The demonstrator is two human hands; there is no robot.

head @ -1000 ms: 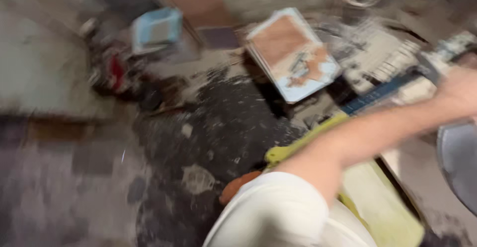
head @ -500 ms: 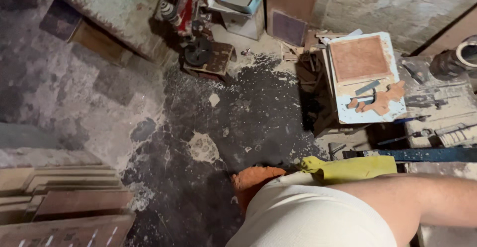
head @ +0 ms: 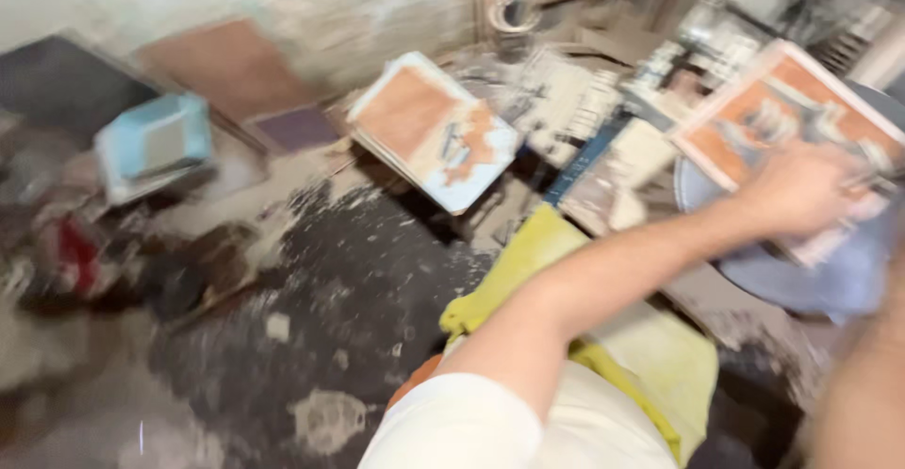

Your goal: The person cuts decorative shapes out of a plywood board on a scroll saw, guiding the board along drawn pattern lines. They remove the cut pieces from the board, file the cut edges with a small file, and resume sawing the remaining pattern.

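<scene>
fingers of my left hand rest pressed on an orange-faced tile atop the grey round disc at right, grip blurred beyond telling; i'd keep it flat and steady, the right forearm clear.

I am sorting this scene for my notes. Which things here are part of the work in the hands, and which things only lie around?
In the work:
- left hand, resting on the orange tile
- grey round disc under that tile

Only lying around:
- stack of orange tiles on the floor
- light blue box
- yellow cloth
- red object, blurred
</scene>
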